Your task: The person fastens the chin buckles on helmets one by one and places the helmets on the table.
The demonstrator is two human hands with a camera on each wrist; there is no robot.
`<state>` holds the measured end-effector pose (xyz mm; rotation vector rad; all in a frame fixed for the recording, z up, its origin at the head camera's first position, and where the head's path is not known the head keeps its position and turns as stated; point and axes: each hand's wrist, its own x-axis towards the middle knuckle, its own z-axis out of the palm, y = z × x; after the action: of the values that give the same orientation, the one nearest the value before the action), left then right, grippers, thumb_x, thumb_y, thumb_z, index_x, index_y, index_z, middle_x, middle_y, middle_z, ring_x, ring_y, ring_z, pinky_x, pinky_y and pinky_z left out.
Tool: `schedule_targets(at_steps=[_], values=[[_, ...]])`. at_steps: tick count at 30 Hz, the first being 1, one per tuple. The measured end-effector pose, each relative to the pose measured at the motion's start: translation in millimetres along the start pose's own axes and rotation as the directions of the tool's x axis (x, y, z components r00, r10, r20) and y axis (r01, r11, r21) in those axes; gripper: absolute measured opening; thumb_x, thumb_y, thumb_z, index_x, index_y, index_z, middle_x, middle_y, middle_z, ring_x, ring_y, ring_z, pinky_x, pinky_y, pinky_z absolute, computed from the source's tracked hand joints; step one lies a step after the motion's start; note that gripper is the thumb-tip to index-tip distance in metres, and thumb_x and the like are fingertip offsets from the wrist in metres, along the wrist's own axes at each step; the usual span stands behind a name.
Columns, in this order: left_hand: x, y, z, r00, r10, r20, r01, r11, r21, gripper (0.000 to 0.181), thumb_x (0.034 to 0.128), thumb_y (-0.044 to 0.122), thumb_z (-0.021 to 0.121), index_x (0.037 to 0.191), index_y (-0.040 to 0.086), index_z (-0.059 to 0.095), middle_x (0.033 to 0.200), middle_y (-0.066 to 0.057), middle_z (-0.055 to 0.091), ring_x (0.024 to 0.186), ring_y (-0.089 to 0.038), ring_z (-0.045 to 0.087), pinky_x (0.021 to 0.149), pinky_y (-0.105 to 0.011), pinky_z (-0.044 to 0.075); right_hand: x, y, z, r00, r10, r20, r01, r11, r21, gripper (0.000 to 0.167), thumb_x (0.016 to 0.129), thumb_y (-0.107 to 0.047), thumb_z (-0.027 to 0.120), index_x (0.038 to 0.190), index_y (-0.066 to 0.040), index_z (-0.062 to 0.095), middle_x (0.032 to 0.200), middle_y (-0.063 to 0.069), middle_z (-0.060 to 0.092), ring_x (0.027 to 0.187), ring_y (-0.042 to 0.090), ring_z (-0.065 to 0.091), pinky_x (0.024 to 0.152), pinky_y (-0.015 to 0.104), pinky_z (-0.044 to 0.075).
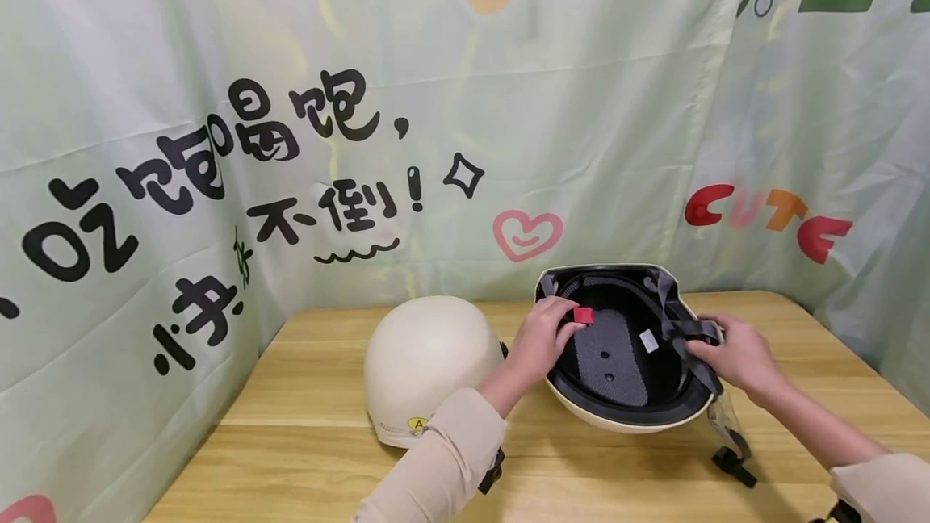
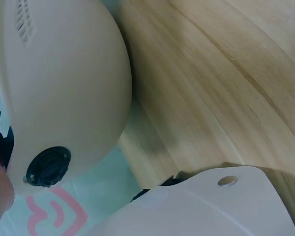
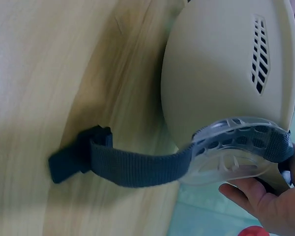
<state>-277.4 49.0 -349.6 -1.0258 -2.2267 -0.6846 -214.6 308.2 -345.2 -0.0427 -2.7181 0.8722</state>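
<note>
An upturned cream helmet [image 1: 632, 422] shows its black padded inside, with a white label [image 1: 649, 341] on the lining. At its left side my left hand [image 1: 538, 339] pinches a small red buckle piece [image 1: 584, 315]. My right hand [image 1: 737, 353] grips the grey strap [image 1: 683, 329] at the right rim; in the right wrist view part of this hand [image 3: 270, 201] is behind the strap. From that side hang a clear chin guard [image 3: 221, 167] and a webbing strap ending in a black buckle [image 3: 81, 155], which lies on the table.
A second cream helmet [image 1: 436, 361] stands dome up to the left, beside my left forearm, with a yellow sticker near its rim. Both are on a wooden table [image 1: 291, 426]. A printed pale curtain [image 1: 596, 144] hangs behind and along the sides.
</note>
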Motion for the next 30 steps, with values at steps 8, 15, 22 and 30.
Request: schedule_targets(at_steps=[8,15,22,30], values=[[-2.6,-1.2,-0.9,0.999,-0.018,0.032,0.017,1.0,0.025,0.025,0.0876,0.021,0.062,0.107,0.005,0.065,0.105,-0.005,0.065,0.103,-0.017,0.059,0.094,-0.021,0.046,-1.0,-1,6,1.0,0.009,-0.029,-0.008,1.0,0.017,0.048,0.085,-0.018,0.062,0.118,0.014,0.049,0.113,0.041,0.05,0.088,0.043,0.053,0.068,0.038,0.044],[-8.7,-0.6,-3.7,0.997,-0.03,0.071,0.026,0.998,0.06,0.026,0.0873,0.024,0.062,0.107,0.007,0.065,0.104,-0.003,0.065,0.101,-0.016,0.06,0.09,-0.02,0.048,-1.1,2,8,0.998,-0.056,-0.038,0.057,0.998,0.016,0.049,0.085,-0.023,0.065,0.117,0.011,0.052,0.087,0.024,0.059,0.07,0.021,0.048,0.058,0.028,0.038],[-12.3,-1.6,-1.2,0.997,-0.041,0.068,0.036,0.997,0.072,0.025,0.0867,0.025,0.063,0.105,0.008,0.066,0.102,-0.003,0.065,0.099,-0.015,0.06,0.09,-0.02,0.048,-12.5,9,9,0.995,-0.091,-0.041,0.096,0.987,0.128,0.047,0.09,-0.028,0.061,0.121,0.006,0.052,0.094,0.023,0.064,0.067,-0.013,0.045,0.056,0.015,0.041],[-13.4,-2.7,-0.4,0.996,-0.062,0.066,0.06,0.998,0.037,0.025,0.0867,0.023,0.063,0.105,0.006,0.066,0.102,-0.004,0.065,0.099,-0.016,0.061,0.089,-0.021,0.048,-38.8,30,12,0.982,-0.07,-0.174,0.107,0.97,0.216,0.051,0.09,-0.021,0.061,0.126,0.011,0.046,0.11,-0.016,0.061,0.084,-0.032,0.032,0.063,-0.002,0.036]])
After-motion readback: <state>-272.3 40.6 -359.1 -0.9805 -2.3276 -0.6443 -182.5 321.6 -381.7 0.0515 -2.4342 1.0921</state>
